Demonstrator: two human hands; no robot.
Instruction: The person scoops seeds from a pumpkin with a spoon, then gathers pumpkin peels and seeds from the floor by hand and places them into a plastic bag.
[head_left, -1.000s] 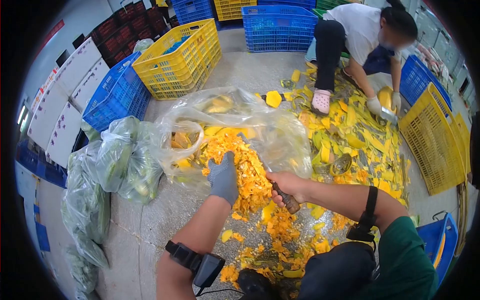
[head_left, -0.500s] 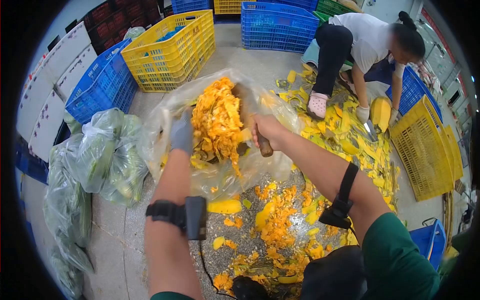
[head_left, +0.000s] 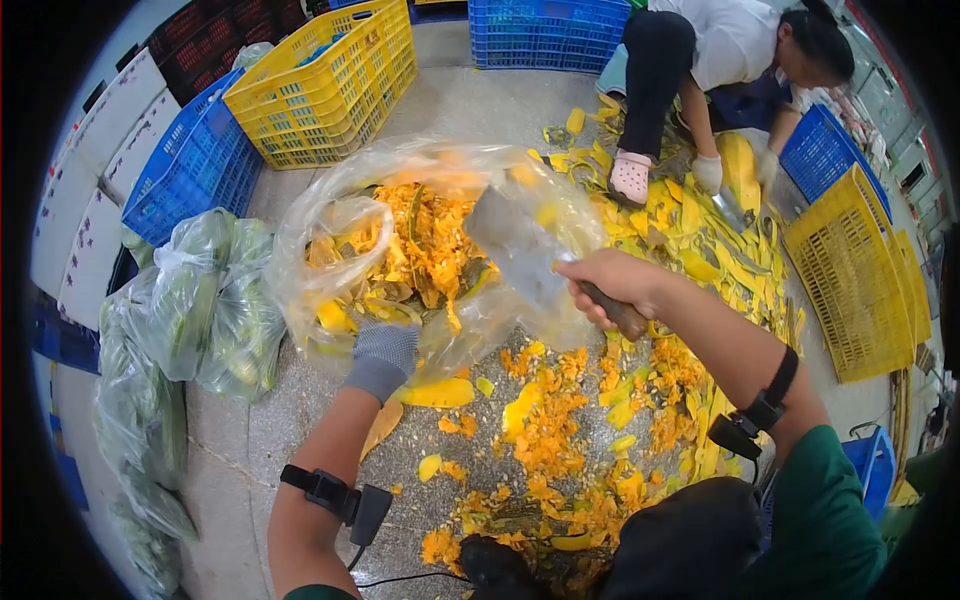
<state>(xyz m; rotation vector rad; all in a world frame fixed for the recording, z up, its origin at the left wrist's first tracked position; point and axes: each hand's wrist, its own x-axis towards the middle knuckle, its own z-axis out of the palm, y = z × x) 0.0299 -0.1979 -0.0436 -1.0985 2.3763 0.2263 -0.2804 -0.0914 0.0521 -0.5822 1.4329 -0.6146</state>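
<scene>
My right hand (head_left: 615, 290) grips the wooden handle of a cleaver (head_left: 512, 245). Its broad blade points up and left over the right side of a clear plastic bag (head_left: 330, 225). Orange pumpkin pulp (head_left: 425, 235) with seeds and strips of peel fills the open bag. My left hand (head_left: 385, 355), in a grey glove, is at the bag's near edge, beside yellow peel; its fingers are mostly hidden. More pulp and seeds (head_left: 550, 430) lie scattered on the floor before my knees.
Bagged green vegetables (head_left: 205, 310) lie at left. Yellow (head_left: 330, 95) and blue crates (head_left: 550, 35) stand behind. At right, a crouching person in white gloves (head_left: 707, 173) handles a peeled pumpkin (head_left: 740, 170) and a knife among peels (head_left: 700, 225); a yellow crate (head_left: 850, 275) leans nearby.
The heap of pulp held between my left hand and the cleaver has dropped into the bag. My left hand has moved to the bag's near edge; the cleaver has swung right, blade now visible.
</scene>
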